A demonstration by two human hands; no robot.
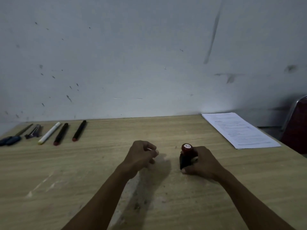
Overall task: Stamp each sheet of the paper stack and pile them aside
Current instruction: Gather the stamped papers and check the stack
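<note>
Both hands sit near the middle of the desk [99,163], a little apart from each other. Right hand [201,163] is wrapped round the lower, dark body of a stamp [187,153], fingers curled across its front and the thumb low by its base; those fingers hide most of the body, so where its foot meets the wood cannot be made out. Its long axis stands nearly upright, leaning slightly away from the person, with the red round cap on top and a small white label on that cap too blurred to read. Left hand [141,154] is loosely curled, its fingertips drawn in towards the thumb; a thin pale sliver shows at the fingertips, and whether it is something pinched or only a glint cannot be told.

At the far right corner of the desk lies the paper stack [240,130], well apart from both hands, its long side running from the wall towards the near right edge; the print on the top sheet is too faint to read. Along the far left, a row of pens [62,133] lies in parallel, tips angled towards the near left, the leftmost cut off by the frame. A dark red chair [297,123] is partly cut off at the right edge.
</note>
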